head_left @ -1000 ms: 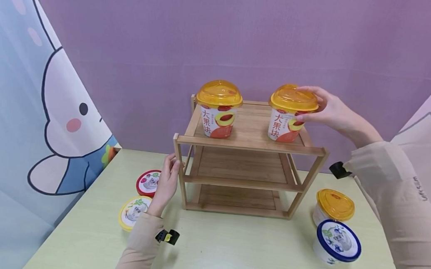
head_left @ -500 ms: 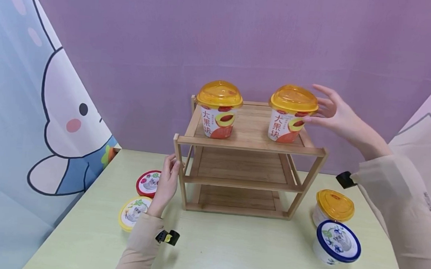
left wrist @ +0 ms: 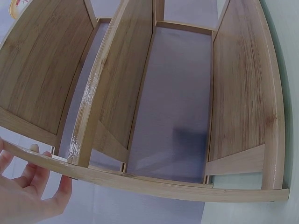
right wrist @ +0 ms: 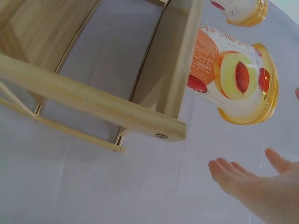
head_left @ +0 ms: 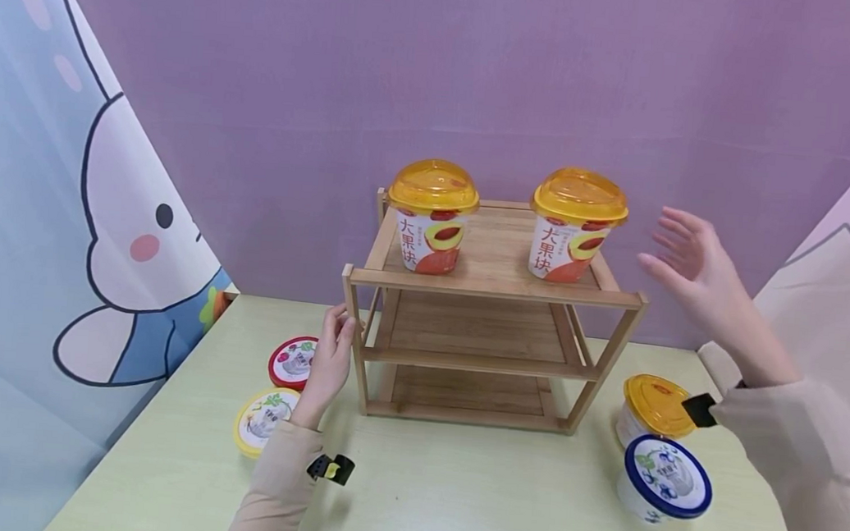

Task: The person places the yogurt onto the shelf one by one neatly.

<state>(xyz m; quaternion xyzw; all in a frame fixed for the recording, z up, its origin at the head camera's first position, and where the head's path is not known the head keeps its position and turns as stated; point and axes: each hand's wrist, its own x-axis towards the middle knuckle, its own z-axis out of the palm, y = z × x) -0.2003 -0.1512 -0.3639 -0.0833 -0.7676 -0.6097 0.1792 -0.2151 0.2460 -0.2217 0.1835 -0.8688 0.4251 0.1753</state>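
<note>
A three-tier wooden shelf rack (head_left: 493, 288) stands on the table. My left hand (head_left: 330, 366) grips its left front post; in the left wrist view, curled fingers (left wrist: 29, 175) lie around the wooden post (left wrist: 140, 186). Two white peach-print cups with domed orange lids stand upright on the top tier: a left cup (head_left: 430, 237) and a right cup (head_left: 563, 246). My right hand (head_left: 705, 277) is in the air to the right of the right cup, apart from it, fingers extended and holding nothing. The right wrist view shows the gap between that hand (right wrist: 261, 186) and the peach cup (right wrist: 233, 74).
Left of the rack are a red-lidded tub (head_left: 292, 361) and a yellow-lidded tub (head_left: 262, 423), partly behind my left hand and forearm. Right of it stand an orange-lidded cup (head_left: 659, 404) and a blue-lidded tub (head_left: 665, 477). A purple cloth (head_left: 316, 126) hangs behind.
My right hand has let go of the right peach cup and moved away to the right and down. The cup stays on the top tier. My left hand has not moved.
</note>
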